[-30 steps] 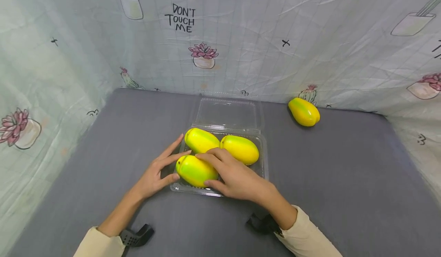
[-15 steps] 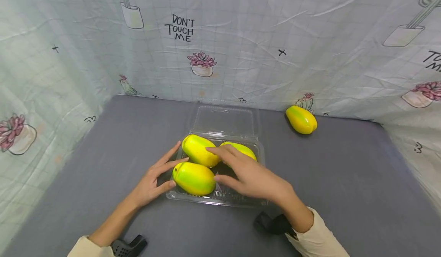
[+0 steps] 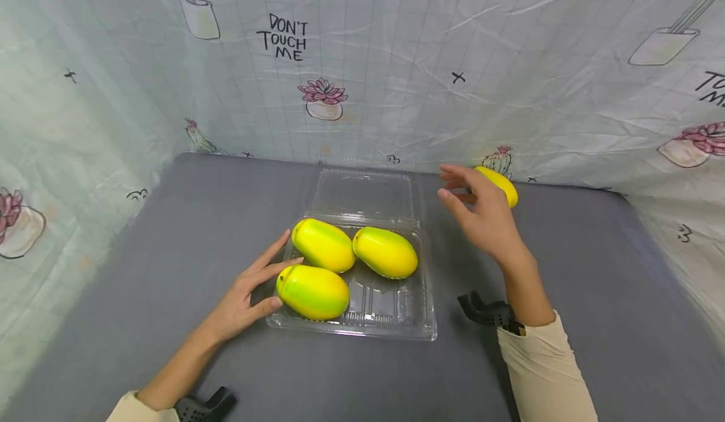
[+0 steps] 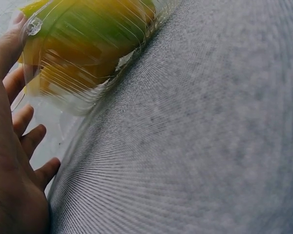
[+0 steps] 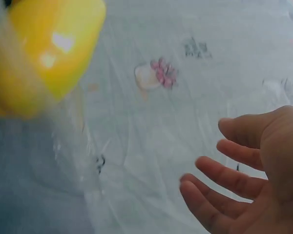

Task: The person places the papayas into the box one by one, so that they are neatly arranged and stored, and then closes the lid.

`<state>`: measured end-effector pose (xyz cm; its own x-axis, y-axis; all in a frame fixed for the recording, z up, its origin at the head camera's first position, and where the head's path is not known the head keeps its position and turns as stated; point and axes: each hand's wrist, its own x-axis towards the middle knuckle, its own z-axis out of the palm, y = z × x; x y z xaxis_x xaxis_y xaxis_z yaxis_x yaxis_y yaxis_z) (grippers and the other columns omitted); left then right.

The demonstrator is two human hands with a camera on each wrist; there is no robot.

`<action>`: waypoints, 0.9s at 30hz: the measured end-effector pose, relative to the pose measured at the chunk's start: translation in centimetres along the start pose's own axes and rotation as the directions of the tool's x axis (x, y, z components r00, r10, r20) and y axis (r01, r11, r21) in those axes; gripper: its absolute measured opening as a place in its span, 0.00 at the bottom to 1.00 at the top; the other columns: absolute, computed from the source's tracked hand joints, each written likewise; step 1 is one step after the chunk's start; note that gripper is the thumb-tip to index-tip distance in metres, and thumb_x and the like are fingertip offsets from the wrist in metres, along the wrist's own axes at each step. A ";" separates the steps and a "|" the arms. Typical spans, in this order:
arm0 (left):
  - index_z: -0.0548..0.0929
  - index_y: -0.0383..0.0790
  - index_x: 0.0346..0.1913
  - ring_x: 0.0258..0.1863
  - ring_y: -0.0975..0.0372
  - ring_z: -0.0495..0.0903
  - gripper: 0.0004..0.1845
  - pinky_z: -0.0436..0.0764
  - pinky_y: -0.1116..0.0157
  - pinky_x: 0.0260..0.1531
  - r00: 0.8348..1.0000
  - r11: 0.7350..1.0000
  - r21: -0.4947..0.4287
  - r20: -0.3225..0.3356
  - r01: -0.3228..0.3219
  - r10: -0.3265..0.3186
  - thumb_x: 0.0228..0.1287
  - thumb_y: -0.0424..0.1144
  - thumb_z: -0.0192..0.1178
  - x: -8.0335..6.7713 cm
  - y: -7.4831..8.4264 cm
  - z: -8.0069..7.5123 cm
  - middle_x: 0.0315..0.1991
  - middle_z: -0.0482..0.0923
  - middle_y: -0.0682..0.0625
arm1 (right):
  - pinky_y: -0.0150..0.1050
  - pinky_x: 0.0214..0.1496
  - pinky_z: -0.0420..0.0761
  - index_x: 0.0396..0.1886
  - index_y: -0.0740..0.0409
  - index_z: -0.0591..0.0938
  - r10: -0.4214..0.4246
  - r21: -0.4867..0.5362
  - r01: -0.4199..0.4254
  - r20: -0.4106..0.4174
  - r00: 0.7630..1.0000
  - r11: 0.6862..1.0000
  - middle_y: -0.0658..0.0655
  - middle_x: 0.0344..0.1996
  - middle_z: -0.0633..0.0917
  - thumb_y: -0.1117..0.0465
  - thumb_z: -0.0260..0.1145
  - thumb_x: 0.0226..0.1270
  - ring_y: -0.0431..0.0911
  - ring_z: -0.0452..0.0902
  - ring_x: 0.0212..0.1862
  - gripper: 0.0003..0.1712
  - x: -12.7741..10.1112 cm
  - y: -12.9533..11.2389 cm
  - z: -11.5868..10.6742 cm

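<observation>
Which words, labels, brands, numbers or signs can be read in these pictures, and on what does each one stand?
"DON'T TOUCH ME": black, on the backdrop cloth.
"TO" and "M": same cloth, cut off at the head view's right edge.
"X": same cloth.
Right wrist view: lettering too blurred to read.
Papayas, clear clamshell: no readable text.

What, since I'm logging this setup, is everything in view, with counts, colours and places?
container: one, clear, centre, lid open toward the back
fruits: three, yellow-green, inside the container
loose fruit: one, yellow, back right, partly hidden
table: one, grey, underneath
printed cloth: piece count unclear, pale, back and sides
wrist devices: two, black, lower left and right
sleeves: two, cream, lower left and right
left hand: one, bare, container's left edge
right hand: one, bare, near the loose fruit
</observation>
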<state>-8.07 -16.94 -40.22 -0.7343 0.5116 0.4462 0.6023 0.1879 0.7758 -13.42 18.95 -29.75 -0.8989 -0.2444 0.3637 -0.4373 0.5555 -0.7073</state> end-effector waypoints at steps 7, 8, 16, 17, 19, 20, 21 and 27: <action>0.71 0.31 0.56 0.63 0.39 0.47 0.26 0.51 0.40 0.55 1.000 1.000 0.022 0.008 0.000 0.000 0.60 0.45 0.56 0.2 0.0 -0.1 0.66 0.47 0.32 | 0.42 0.48 0.73 0.56 0.52 0.72 0.067 -0.034 -0.073 -0.144 0.987 0.997 0.52 0.51 0.75 0.58 0.60 0.61 0.46 0.72 0.49 0.22 0.6 5.1 -0.6; 0.71 0.31 0.57 0.63 0.39 0.47 0.26 0.51 0.39 0.54 1.000 1.000 0.019 0.010 0.003 -0.003 0.60 0.45 0.56 0.3 0.0 -0.1 0.66 0.47 0.32 | 0.42 0.50 0.72 0.56 0.51 0.73 0.074 -0.046 -0.082 -0.159 0.985 0.996 0.51 0.51 0.75 0.57 0.60 0.61 0.46 0.72 0.50 0.22 0.6 5.8 -0.6; 0.71 0.31 0.56 0.63 0.39 0.47 0.26 0.51 0.43 0.56 1.000 1.000 0.005 -0.012 -0.008 0.008 0.60 0.45 0.56 -0.1 0.3 0.0 0.66 0.47 0.32 | 0.48 0.55 0.66 0.57 0.58 0.72 0.138 -0.092 -0.165 -0.240 0.961 0.982 0.56 0.53 0.72 0.56 0.59 0.62 0.51 0.65 0.56 0.24 0.8 9.5 -0.7; 0.71 0.31 0.56 0.63 0.39 0.47 0.26 0.51 0.46 0.57 1.000 1.000 0.007 -0.015 -0.010 0.010 0.60 0.45 0.56 -0.1 0.4 0.0 0.66 0.47 0.32 | 0.47 0.55 0.66 0.57 0.58 0.72 0.160 -0.087 -0.186 -0.251 0.955 0.979 0.56 0.54 0.72 0.55 0.59 0.62 0.50 0.64 0.56 0.24 0.7 9.9 -0.8; 0.71 0.32 0.57 0.63 0.40 0.48 0.26 0.52 0.51 0.59 1.000 1.000 0.009 -0.017 -0.022 0.022 0.60 0.45 0.56 -0.2 0.3 -0.1 0.65 0.47 0.31 | 0.47 0.56 0.66 0.57 0.58 0.72 0.199 -0.069 -0.226 -0.274 0.941 0.972 0.56 0.54 0.72 0.54 0.59 0.62 0.49 0.64 0.57 0.24 0.6 10.7 -1.1; 0.71 0.32 0.57 0.63 0.40 0.48 0.25 0.52 0.54 0.60 0.999 1.000 0.010 -0.017 -0.029 0.029 0.60 0.45 0.55 -0.2 0.3 -0.1 0.65 0.47 0.31 | 0.46 0.56 0.66 0.57 0.58 0.72 0.216 -0.057 -0.242 -0.289 0.933 0.969 0.56 0.54 0.72 0.54 0.59 0.62 0.49 0.64 0.57 0.24 0.5 11.1 -1.2; 0.71 0.32 0.57 0.63 0.40 0.48 0.25 0.52 0.56 0.60 0.999 0.999 0.010 -0.017 -0.035 0.035 0.60 0.45 0.56 -0.2 0.2 -0.1 0.65 0.47 0.32 | 0.46 0.56 0.66 0.57 0.58 0.72 0.230 -0.046 -0.255 -0.301 0.925 0.966 0.56 0.53 0.72 0.54 0.58 0.62 0.49 0.64 0.57 0.24 0.3 11.4 -1.4; 0.71 0.33 0.57 0.64 0.41 0.48 0.25 0.52 0.52 0.60 1.000 1.000 0.013 -0.010 -0.020 0.020 0.61 0.46 0.55 0.1 0.2 -0.1 0.66 0.47 0.32 | 0.44 0.57 0.66 0.57 0.58 0.72 0.263 -0.027 -0.293 -0.369 0.892 0.956 0.56 0.55 0.71 0.52 0.59 0.61 0.48 0.64 0.58 0.25 -0.1 12.8 -2.1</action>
<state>-8.09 -16.95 -39.96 -0.7252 0.5068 0.4662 0.6208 0.1884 0.7610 -18.86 27.75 -37.53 -0.9056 0.2213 0.3617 -0.1533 0.6244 -0.7659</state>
